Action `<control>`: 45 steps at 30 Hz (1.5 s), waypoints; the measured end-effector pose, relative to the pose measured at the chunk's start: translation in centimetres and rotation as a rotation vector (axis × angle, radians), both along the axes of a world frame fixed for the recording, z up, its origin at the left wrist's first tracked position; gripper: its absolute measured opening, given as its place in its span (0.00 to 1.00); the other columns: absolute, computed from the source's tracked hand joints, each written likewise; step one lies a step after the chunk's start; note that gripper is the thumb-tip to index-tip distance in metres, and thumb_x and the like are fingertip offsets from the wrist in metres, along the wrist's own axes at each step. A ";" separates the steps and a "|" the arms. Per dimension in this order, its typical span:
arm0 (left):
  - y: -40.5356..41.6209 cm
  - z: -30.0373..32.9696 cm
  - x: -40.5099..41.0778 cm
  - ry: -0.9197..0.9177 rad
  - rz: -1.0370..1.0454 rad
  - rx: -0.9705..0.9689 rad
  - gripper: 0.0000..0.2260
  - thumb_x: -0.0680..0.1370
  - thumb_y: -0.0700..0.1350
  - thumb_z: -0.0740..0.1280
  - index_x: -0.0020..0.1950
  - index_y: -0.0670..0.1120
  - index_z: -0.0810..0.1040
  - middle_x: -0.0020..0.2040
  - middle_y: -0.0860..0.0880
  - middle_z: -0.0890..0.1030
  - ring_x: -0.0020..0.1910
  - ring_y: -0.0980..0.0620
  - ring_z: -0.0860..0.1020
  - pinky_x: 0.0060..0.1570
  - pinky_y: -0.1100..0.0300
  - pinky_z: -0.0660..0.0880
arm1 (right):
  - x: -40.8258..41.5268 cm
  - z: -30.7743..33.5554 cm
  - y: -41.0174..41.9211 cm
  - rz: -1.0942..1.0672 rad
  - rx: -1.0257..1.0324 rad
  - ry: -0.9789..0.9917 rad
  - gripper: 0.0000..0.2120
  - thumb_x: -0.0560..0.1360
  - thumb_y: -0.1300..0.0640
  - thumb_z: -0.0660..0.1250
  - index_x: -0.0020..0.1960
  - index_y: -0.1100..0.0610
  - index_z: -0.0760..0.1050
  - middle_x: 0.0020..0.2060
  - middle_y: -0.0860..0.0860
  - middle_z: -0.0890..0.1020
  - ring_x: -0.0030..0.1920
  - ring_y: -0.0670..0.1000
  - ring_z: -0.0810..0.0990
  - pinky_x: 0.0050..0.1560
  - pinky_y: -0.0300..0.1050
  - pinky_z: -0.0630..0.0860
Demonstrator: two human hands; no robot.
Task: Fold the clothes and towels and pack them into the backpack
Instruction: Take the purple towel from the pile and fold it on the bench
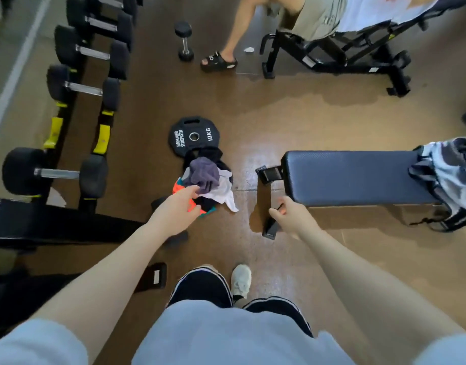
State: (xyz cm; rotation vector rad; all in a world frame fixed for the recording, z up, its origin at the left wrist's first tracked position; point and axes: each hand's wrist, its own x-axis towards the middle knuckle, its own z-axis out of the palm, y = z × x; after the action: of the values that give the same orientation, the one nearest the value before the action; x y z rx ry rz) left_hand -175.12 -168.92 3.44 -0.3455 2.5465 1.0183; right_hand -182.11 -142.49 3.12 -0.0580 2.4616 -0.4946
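Our grey shirt hem (226,335) nearest, at 6 o'clock; white shoe (241,280) just above. Our left hand (175,210) reaches to 11 o'clock, fingers spread over clothes pile (209,181), touching it, not clamped. Pile on floor: purple, white, orange, black pieces, its far edge over black weight plate (193,135). Our right hand (292,216) at 1 o'clock, loosely curled, empty, near end of blue bench (350,177). Camo backpack (450,175) on bench, 3 o'clock.
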 end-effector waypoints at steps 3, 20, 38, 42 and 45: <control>-2.4 -0.4 -4.3 0.008 0.124 -0.046 0.22 0.76 0.40 0.64 0.70 0.43 0.66 0.60 0.45 0.77 0.47 0.48 0.75 0.55 0.56 0.71 | -6.3 -0.3 -2.9 0.102 -0.039 -0.012 0.23 0.79 0.46 0.58 0.70 0.56 0.63 0.59 0.55 0.78 0.57 0.57 0.77 0.55 0.50 0.75; -0.8 1.4 -39.8 0.027 -0.250 -0.038 0.24 0.78 0.44 0.63 0.73 0.46 0.61 0.64 0.49 0.73 0.52 0.50 0.76 0.56 0.55 0.72 | -35.1 0.7 1.0 -0.242 -0.057 0.018 0.23 0.78 0.48 0.60 0.70 0.58 0.64 0.57 0.56 0.78 0.56 0.56 0.77 0.55 0.48 0.71; 20.5 2.5 -88.5 0.009 -0.975 -0.157 0.24 0.79 0.46 0.61 0.74 0.48 0.60 0.66 0.50 0.72 0.55 0.52 0.75 0.56 0.58 0.72 | -65.7 -2.1 13.2 -0.854 -0.155 -0.005 0.24 0.78 0.46 0.60 0.70 0.57 0.64 0.53 0.52 0.78 0.53 0.53 0.76 0.55 0.47 0.73; 25.2 2.3 -91.0 -0.034 -1.249 -0.144 0.24 0.79 0.46 0.61 0.74 0.48 0.59 0.66 0.49 0.72 0.55 0.51 0.75 0.56 0.57 0.72 | -65.0 -1.3 13.4 -1.068 -0.177 0.001 0.23 0.78 0.47 0.60 0.69 0.57 0.64 0.46 0.49 0.76 0.48 0.52 0.77 0.53 0.48 0.75; 28.4 1.1 -91.8 -0.038 -1.481 -0.168 0.24 0.79 0.45 0.61 0.74 0.46 0.60 0.64 0.48 0.72 0.52 0.49 0.75 0.55 0.57 0.71 | -64.0 -1.6 12.3 -1.271 -0.209 -0.023 0.24 0.79 0.46 0.59 0.70 0.57 0.64 0.51 0.53 0.79 0.52 0.54 0.77 0.56 0.51 0.74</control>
State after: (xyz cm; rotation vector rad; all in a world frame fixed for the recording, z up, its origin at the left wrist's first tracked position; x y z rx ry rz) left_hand -266.97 -140.52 4.57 1.2697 1.9638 0.1734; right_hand -246.14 -130.16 1.57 1.4589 2.1221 -1.2232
